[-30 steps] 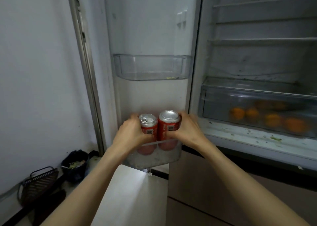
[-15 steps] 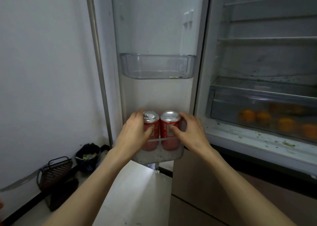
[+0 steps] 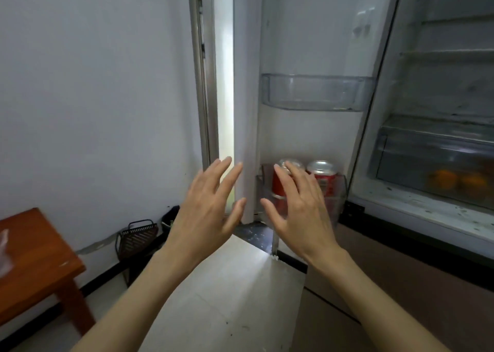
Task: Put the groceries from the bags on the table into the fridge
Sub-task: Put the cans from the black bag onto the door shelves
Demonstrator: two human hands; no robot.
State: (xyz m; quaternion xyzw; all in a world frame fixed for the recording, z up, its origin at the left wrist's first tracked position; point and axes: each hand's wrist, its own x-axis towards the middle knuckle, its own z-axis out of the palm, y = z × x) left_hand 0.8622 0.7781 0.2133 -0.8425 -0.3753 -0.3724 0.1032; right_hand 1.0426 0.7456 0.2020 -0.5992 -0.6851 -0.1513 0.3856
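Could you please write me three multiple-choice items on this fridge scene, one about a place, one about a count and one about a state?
1. Where do the red cans stand?
A. in the lower door bin
B. in the upper door bin
C. in the crisper drawer

2. How many red cans show?
A. one
B. two
C. four

3. How are the hands?
A. both gripping cans
B. one on the door
C. both open, holding nothing

Answers: 1 A, the cans sit low on the door behind the clear bin wall. 2 B, two silver tops stand side by side. 3 C, left hand and right hand have spread fingers, nothing in them.
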